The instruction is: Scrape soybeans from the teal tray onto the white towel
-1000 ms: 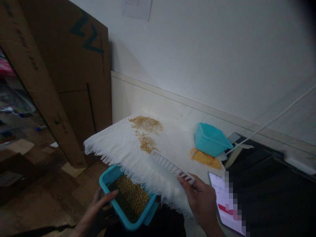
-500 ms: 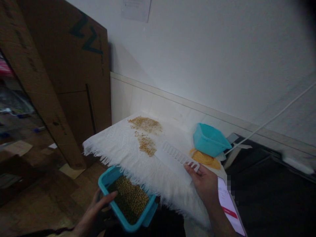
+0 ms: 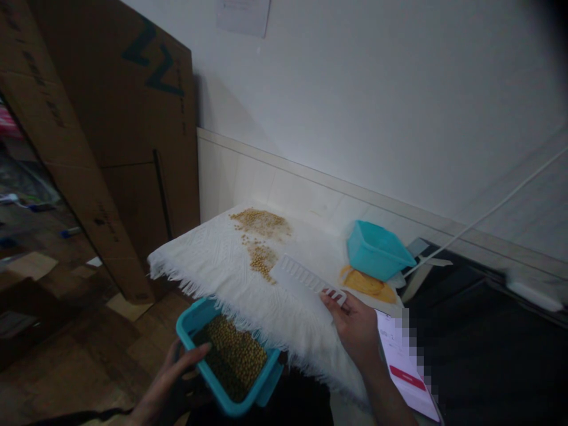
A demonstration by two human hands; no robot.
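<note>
My left hand (image 3: 184,373) grips the left rim of a blue plastic basket (image 3: 217,393), its thumb over the edge. Yellow soybeans and darker green beans (image 3: 235,352) lie inside, and the basket is held under the fringed front edge of a white tablecloth (image 3: 213,254). In my right hand (image 3: 355,319) is a flat white plastic piece with a row of slots (image 3: 306,287), pinched at its right end. Its left end lies close to a strip of loose soybeans (image 3: 262,260) on the cloth. Farther back spreads a wider patch of soybeans (image 3: 260,222).
A second blue basket (image 3: 379,251) stands at the table's right, beside a yellow cloth-like item (image 3: 368,285). A phone with a lit screen (image 3: 403,361) is by my right forearm. A tall cardboard box (image 3: 133,148) stands left; a white cable (image 3: 492,207) crosses at right.
My right hand has moved the slotted white piece a little to the left, towards the near soybeans. A few of these have shifted nearer the front edge. My left hand and its basket stay put.
</note>
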